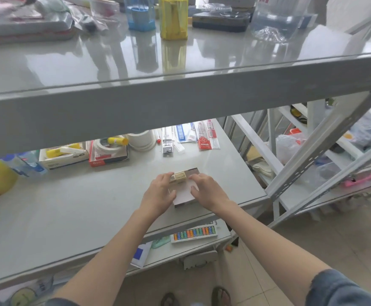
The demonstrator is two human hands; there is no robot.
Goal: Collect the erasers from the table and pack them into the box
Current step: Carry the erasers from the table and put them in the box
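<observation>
A small white box [183, 195] lies on the middle shelf [69, 206] near its right front corner. Over its far end sit yellowish erasers [178, 177] with printed sleeves. My left hand [160, 192] pinches the erasers from the left, thumb resting against the box's side. My right hand [206, 191] touches the erasers' right end with its fingertips while its thumb rests on the box. Both hands hide much of the box, so whether its inside is full cannot be told.
At the back of the shelf stand a red-edged box with tape rolls [108, 153], a box with glue sticks [64, 154], white tape rolls [141, 139] and packaged pens [202, 136]. The upper shelf beam [180, 100] overhangs. A colourful abacus [194, 233] lies on the lower shelf.
</observation>
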